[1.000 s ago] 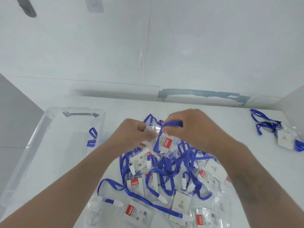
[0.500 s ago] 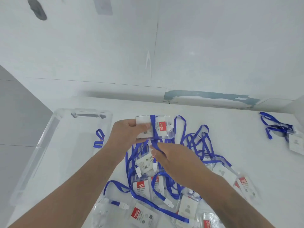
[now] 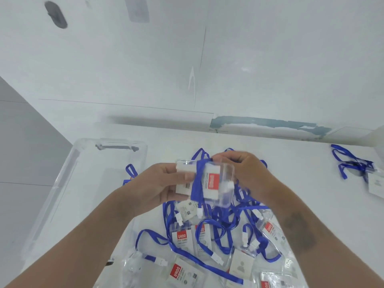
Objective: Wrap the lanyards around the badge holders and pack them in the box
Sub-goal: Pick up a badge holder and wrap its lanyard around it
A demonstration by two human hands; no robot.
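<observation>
A white wall rises behind a white table, and the work goes on above the table's middle. The left hand grips a clear holder by its left end, thumb on the front face and fingers curled behind, lifted off the surface so the strap can pass all the way round it. The right hand curls over the holder's top right corner and pinches the blue lanyard, which crosses the holder's front as a band; holding it taut there seems meant to keep the turns tight against the plastic. How many turns are on is hard to tell through the motion blur, and a white clip shows at the holder's right side.

Below the hands, toward the near edge, a pile of unwrapped holders and loose blue straps lies tangled, within easy reach for the next pick. The clear box stands at the table's left edge, lid off, close to the left hand so a finished bundle can be dropped in with a short move; one bundle shows at its right wall. Another lanyard and card lie apart at the far right edge.

The wrap looks partway done, and most of the packing remains.
</observation>
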